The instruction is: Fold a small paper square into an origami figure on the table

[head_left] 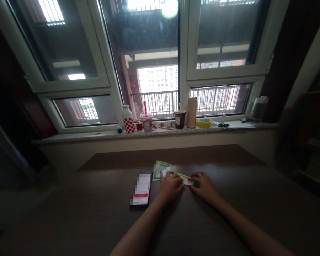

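You've got that small printed slip [186,179] low over the brown tabletop [96,227], your left hand [171,185] pinching one end and your right hand [204,187] pinching the other, probably to keep it steady. Too dim to tell if it's paper or card tbh. Green-and-white cards [163,164] sit just past your left fingers, seemingly for easy reach; smartphone [141,188] lies screen-up beside, likely for glancing at.

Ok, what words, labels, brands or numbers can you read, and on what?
None legible.
Smartphone screen: pixelated, unreadable.
Green-edged card: print too small.
White-and-yellow strip: too small and blurred.
Dark cup, pale label: too small.
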### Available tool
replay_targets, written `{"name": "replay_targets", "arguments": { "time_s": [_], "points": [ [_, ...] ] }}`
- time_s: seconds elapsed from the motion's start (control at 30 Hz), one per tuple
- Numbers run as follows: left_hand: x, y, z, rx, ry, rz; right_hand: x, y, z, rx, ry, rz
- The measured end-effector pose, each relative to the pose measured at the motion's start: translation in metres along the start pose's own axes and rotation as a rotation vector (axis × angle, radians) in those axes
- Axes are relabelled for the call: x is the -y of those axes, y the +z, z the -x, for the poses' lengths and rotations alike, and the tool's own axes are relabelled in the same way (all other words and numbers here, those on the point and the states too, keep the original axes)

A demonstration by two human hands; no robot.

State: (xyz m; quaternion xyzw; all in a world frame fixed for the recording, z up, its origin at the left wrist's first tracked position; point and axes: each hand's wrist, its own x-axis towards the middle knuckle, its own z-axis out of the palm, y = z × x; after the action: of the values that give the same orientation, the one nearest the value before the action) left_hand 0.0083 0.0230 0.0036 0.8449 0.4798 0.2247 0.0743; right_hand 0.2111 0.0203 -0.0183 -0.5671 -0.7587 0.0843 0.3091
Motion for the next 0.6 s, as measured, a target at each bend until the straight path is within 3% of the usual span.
{"name": "replay_targets", "arguments": {
  "time_s": [0.6],
  "points": [
    [0.0028,0.0011,-0.0016,0.030,-0.038,0.042,-0.0095,0.0045,-0.0043,-0.146,0.025,-0.130]
  ]
}}
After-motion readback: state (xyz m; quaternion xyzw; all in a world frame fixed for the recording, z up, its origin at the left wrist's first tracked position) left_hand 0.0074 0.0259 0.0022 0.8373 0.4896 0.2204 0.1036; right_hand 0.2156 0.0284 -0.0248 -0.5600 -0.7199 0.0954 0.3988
